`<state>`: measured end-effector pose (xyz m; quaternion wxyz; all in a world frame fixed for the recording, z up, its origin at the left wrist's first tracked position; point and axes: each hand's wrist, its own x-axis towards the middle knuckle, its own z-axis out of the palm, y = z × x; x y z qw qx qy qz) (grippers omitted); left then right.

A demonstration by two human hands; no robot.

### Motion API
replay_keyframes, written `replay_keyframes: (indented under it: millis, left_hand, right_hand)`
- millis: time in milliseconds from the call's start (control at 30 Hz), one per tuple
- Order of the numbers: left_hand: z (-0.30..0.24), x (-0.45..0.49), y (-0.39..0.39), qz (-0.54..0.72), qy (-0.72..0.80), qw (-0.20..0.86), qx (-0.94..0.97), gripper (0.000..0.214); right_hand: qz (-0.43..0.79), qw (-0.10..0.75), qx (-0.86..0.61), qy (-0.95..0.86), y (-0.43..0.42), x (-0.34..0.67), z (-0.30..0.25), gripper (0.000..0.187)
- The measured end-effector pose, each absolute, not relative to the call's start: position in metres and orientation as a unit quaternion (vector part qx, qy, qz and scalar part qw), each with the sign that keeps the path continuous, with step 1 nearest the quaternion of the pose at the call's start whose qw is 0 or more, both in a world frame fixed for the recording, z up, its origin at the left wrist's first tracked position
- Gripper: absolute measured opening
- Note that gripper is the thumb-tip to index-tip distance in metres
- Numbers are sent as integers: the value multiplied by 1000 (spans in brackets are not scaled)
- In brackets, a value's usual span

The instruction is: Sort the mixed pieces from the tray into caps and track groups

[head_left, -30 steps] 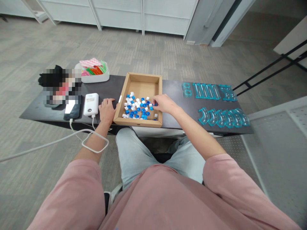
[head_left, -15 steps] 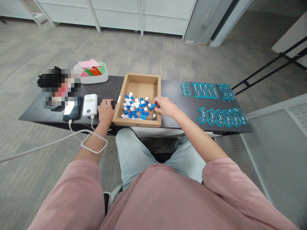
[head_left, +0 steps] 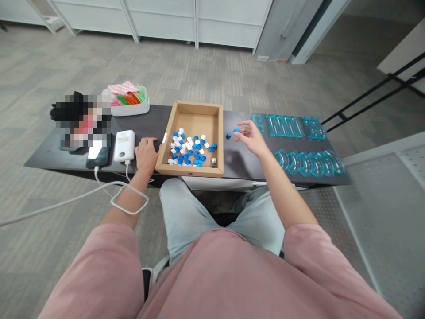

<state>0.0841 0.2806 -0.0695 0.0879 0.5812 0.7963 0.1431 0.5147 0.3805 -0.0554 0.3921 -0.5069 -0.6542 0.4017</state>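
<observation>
Right of centre frame, the right hand point(head_left: 251, 136) pinches 1 blue cap point(head_left: 236, 130) just above the surface point(head_left: 239, 157). It looks light and rigid, best nipped across its sides. The left hand point(head_left: 146, 153) rests flat beside the cardboard box point(head_left: 195, 106).

My dark table point(head_left: 239, 161) carries a cardboard tray point(head_left: 220, 137) at centre, a power bank point(head_left: 125, 145) and phone point(head_left: 97, 154) at its 9 o'clock, a white tub point(head_left: 128, 109) at 10, and a loose blue piece point(head_left: 228, 135) and blue track pieces point(head_left: 308, 162) at 3.
</observation>
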Motion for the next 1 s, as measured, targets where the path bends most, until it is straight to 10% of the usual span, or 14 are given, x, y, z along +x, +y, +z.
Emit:
replay_keyframes:
  millis: [567, 1000]
  left_hand:
    - [-68, 87, 282, 115, 803, 62, 581, 47]
    - [-69, 88, 282, 111, 801, 54, 585, 52]
  right_hand:
    - [245, 307, -591, -704, 418, 530, -106, 27]
    - [157, 226, -499, -821, 390, 485, -50, 34]
